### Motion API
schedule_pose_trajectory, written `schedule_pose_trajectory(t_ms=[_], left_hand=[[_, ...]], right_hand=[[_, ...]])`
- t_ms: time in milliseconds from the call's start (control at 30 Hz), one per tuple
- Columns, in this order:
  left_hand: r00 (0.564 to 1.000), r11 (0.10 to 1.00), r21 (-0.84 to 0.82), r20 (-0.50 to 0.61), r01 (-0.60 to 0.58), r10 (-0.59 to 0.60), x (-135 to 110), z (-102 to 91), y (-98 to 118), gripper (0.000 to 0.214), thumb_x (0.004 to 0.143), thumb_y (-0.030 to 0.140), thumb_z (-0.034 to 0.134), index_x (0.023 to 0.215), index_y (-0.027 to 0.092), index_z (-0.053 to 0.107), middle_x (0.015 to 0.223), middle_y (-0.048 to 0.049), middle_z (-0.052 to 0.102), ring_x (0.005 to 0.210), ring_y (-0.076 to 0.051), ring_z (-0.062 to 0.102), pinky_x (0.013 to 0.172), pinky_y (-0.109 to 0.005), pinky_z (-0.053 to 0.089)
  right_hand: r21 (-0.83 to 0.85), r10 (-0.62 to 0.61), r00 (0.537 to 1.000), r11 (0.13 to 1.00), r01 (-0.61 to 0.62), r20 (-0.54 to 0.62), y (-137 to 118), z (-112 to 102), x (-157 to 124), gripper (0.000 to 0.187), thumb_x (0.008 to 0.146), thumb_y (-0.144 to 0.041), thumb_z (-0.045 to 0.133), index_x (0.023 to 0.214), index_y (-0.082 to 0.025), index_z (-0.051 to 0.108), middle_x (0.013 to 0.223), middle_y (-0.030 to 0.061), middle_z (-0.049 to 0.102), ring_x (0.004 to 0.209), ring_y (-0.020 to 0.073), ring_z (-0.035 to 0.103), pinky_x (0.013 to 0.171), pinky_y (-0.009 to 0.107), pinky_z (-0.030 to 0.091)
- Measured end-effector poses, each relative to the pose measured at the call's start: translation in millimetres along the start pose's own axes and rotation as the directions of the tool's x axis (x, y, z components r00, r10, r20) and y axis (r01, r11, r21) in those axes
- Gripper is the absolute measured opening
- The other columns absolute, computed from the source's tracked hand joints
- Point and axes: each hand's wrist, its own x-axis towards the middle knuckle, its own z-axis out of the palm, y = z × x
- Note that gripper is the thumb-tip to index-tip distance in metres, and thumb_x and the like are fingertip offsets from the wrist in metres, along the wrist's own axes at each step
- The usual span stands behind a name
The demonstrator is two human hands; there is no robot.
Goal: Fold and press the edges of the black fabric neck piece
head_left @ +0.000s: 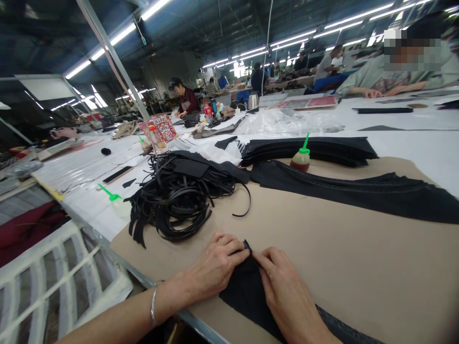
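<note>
A black fabric piece (244, 291) lies on brown cardboard (358, 258) at the near edge of the table. My left hand (215, 265) and my right hand (287, 291) both pinch the top edge of this piece, fingertips almost touching. A silver bracelet sits on my left wrist. To the left of my hands lies a tangled heap of black straps (179, 196). A long black curved panel (358, 188) stretches across the cardboard beyond.
A glue bottle with a green nozzle (301, 157) stands by a stack of black sheets (315, 148). Another green-nozzled bottle (116, 203) lies at the left edge. Other people work at tables behind. A white plastic crate (53, 282) sits lower left.
</note>
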Motion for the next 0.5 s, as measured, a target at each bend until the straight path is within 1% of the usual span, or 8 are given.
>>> schedule_pose_trajectory(t_ms=[133,267,400,500], left_hand=[[1.0,0.999,-0.031,-0.023,0.004,-0.005,-1.0,0.7,-1.3,0.034,0.093,0.01,0.04,0.121,0.02,0.057,0.111,-0.007,0.062,0.108,-0.021,0.051,0.097,-0.039,0.031],[1.0,0.999,-0.032,-0.019,0.007,-0.008,-2.5,0.4,-2.5,0.033,0.094,0.011,0.041,0.122,0.021,0.057,0.112,-0.0065,0.062,0.109,-0.021,0.05,0.097,-0.04,0.031],[0.999,1.0,0.006,-0.024,0.023,-0.023,-5.7,4.0,-1.2,0.033,0.096,0.014,0.04,0.126,0.021,0.054,0.114,-0.0069,0.062,0.11,-0.022,0.05,0.097,-0.041,0.03],[0.999,0.999,0.014,-0.035,0.037,-0.036,-7.3,6.2,0.9,0.035,0.097,0.015,0.039,0.129,0.022,0.051,0.114,-0.007,0.062,0.11,-0.022,0.05,0.097,-0.041,0.03]], right_hand=[[-0.122,-0.044,0.998,0.991,0.049,0.04,0.7,2.7,-2.1,0.041,0.087,0.002,0.039,0.118,-0.014,0.061,0.101,0.009,0.056,0.091,0.0242,0.049,0.082,0.039,0.043],[-0.217,-0.053,0.996,0.974,0.067,0.07,1.1,5.1,-2.4,0.042,0.086,0.002,0.04,0.119,-0.014,0.06,0.103,0.0096,0.057,0.092,0.0252,0.049,0.083,0.041,0.042],[-0.222,-0.051,0.997,0.973,0.061,0.051,2.4,6.9,-2.6,0.042,0.086,0.003,0.04,0.118,-0.015,0.059,0.104,0.0093,0.056,0.093,0.0243,0.049,0.084,0.04,0.041],[-0.222,-0.049,0.998,0.973,0.057,0.04,2.7,7.1,-1.5,0.044,0.085,0.002,0.039,0.121,-0.014,0.057,0.104,0.0095,0.056,0.094,0.0238,0.049,0.083,0.039,0.04]])
